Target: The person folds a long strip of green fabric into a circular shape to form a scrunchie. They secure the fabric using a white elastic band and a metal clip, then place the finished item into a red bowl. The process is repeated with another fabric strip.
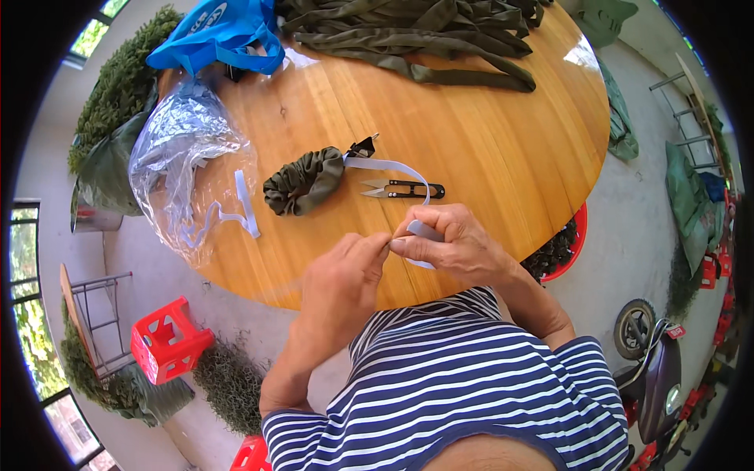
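My left hand [345,271] and my right hand [452,243] meet over the near edge of a round wooden table [487,141]. Both pinch the end of a white elastic band [389,166], which runs up and left to a gathered olive-green fabric tube [305,182] with a black clip at its end. Small black thread snips [402,189] lie on the table just beyond my right hand, under the loop of the band.
A clear plastic bag [184,157] with white elastic pieces [245,206] lies at the table's left. A blue bag [224,35] and a pile of olive fabric strips [424,35] sit at the far side. Red stools [166,339], a red basket [569,243] and a scooter [656,365] stand on the floor.
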Motion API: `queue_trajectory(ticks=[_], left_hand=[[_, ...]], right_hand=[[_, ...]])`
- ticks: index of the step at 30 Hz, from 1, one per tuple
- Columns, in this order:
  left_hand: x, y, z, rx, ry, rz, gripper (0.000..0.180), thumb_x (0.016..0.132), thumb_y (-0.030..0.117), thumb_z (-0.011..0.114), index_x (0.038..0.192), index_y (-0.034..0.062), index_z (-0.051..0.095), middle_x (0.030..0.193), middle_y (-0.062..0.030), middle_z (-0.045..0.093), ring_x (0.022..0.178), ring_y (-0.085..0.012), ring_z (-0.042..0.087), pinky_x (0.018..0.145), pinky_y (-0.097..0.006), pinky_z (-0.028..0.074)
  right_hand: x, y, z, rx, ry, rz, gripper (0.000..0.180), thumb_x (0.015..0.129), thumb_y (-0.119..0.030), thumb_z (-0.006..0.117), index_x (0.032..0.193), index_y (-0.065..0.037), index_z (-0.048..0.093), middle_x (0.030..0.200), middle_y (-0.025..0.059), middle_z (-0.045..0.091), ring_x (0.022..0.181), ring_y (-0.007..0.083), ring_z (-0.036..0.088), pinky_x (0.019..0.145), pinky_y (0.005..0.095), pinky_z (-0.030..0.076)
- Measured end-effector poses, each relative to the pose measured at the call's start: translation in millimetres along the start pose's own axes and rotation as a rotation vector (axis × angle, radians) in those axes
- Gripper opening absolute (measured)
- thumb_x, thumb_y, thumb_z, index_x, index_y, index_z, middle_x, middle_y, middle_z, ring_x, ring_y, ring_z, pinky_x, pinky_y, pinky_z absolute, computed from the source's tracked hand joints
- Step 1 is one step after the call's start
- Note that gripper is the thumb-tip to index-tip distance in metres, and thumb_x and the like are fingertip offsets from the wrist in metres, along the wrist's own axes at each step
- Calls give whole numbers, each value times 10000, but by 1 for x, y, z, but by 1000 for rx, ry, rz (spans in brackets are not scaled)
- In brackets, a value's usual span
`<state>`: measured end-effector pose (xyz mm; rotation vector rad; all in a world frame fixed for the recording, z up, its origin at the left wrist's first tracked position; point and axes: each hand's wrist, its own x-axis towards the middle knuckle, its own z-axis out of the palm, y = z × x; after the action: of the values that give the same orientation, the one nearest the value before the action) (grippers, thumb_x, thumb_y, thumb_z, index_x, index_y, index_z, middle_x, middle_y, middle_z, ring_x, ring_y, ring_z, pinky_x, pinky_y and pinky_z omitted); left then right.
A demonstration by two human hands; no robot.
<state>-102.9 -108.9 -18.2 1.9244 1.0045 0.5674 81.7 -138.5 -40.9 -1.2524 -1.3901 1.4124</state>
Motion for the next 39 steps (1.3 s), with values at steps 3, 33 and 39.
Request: queue_trajectory(ticks=[3,33,39], left_hand=[[7,-9,2,-375,-141,-274,215,865,93,512,1035,-30,560,729,-102,615,508,-131,561,428,-211,437],[2,-32,37,-1093,45,-481,210,746,8,642,934,-5,549,720,-78,596,561,-143,584,451,-244,491],[3,-30,38,-1078,45,-500,178,739,1,644,890,-5,550,715,-88,604,576,-149,596,463,-256,503]], right_hand=[[-2,3,3,191,-21,113,239,852,-249,577,796,-17,568,595,-25,417,568,51,371,484,229,302],[-16,14,1,427,211,225,146,825,-87,593,904,36,586,669,26,579,523,51,540,439,164,441],[-21,8,2,394,221,228,130,808,-72,610,862,43,580,658,47,599,486,55,542,410,162,423]])
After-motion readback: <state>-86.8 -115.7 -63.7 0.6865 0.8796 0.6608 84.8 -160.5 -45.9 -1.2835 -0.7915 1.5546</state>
